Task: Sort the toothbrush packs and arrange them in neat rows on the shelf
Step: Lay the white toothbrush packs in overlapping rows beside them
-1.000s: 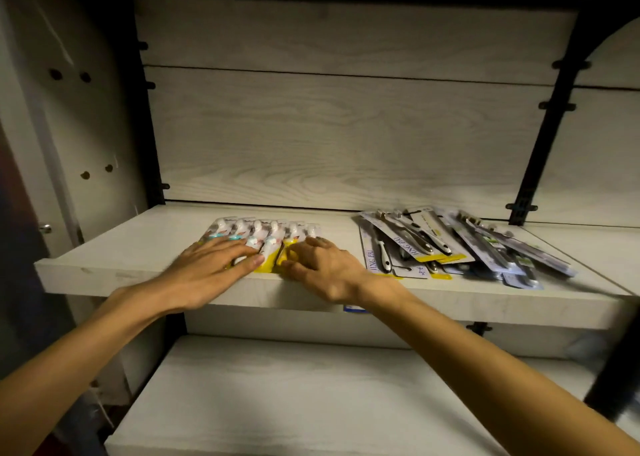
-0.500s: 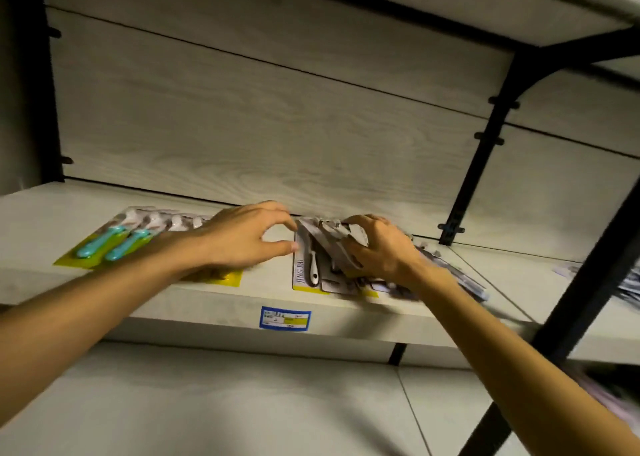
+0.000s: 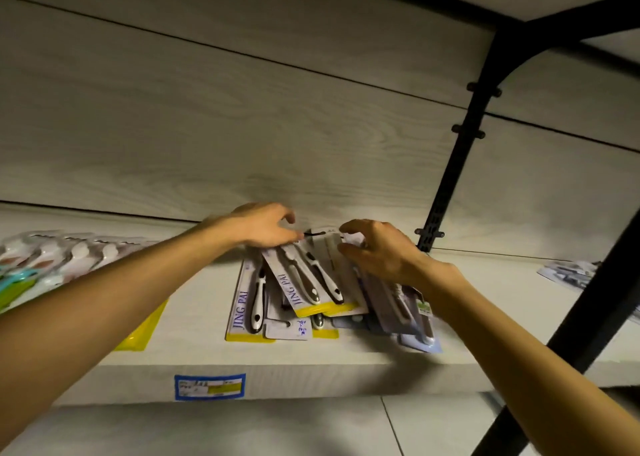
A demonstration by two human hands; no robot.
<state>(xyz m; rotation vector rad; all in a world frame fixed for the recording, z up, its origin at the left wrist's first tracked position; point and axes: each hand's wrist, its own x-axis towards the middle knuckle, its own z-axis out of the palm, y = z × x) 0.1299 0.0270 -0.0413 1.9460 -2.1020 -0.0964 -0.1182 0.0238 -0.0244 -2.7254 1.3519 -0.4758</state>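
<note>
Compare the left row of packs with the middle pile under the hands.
The left row lies side by side, evenly lined up; the middle pile overlaps at mixed angles. The row holds teal and white brushes; the pile shows black-and-white handles. No hand touches the row; both hands work the pile. Both lie flat on one shelf.

Both bare forearms are stretched forward and up, converging toward the middle. The left hand (image 3: pixel 264 226) is held palm down, fingers curled, thumb and fingertips pinched together at the far end. The right hand (image 3: pixel 375 250) is set just beside it, fingers bent, thumb and forefinger curved in a pinch.
</note>
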